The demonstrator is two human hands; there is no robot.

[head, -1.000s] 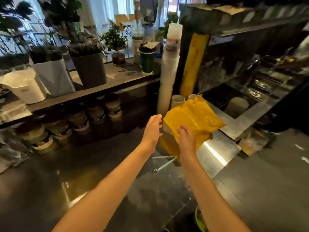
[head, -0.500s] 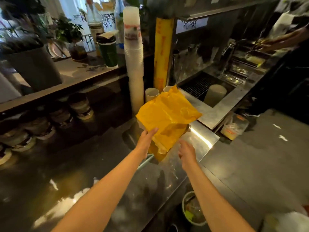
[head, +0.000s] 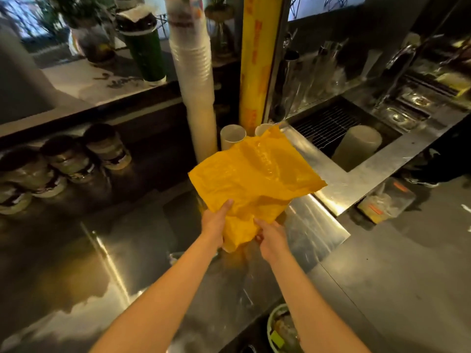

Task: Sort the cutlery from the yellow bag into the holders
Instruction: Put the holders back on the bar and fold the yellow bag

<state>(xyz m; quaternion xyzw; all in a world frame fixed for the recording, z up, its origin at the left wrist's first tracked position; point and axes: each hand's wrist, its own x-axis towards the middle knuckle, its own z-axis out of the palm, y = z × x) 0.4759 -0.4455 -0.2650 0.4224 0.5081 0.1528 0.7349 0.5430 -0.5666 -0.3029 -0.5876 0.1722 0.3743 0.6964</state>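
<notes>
The yellow bag [head: 254, 184] is up off the steel bench [head: 142, 250] now, held just in front of two pale holders [head: 232, 137] that stand at the foot of a tall stack of cups [head: 193, 72]. A second ago only the right hand was at it and the left was still reaching; now both have it. The left hand [head: 215, 222] grips the bag's near left edge, thumb lying on top, and the right hand [head: 271, 238] pinches the crumpled bottom corner from the other side. The bag lies fairly flat, with a ridged shape pressing up through the plastic, probably cutlery, though nothing has come out. To my eye the sorting proper has not begun: the mouth has yet to be found and opened. Beyond the bag, a yellow roll [head: 257, 59] stands upright beside a sunken sink [head: 331, 128].
</notes>
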